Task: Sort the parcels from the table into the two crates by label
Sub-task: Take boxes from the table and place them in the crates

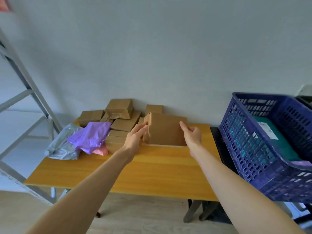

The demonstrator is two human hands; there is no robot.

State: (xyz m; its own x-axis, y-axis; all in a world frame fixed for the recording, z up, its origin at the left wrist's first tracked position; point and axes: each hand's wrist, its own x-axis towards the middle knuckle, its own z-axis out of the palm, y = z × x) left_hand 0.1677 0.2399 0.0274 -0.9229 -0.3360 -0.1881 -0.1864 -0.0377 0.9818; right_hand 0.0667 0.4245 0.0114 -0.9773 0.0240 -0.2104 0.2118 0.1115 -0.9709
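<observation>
Centre frame, our left hand (135,138) grips the cardboard box (166,132), its long axis left-right; whether our right hand (192,134) holds it, we cannot tell.

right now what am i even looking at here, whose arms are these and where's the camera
No machine here: these are a person's two bare arms, filmed by one camera worn on the head, looking forward and down. The left hand grips the left end of a brown box at the middle of the table. The right hand is open at its right edge; whether it touches is unclear. Behind lies a pile of boxes, with a purple bag, a grey bag and a pink bag to the left. On the right a blue crate holds a green parcel.
</observation>
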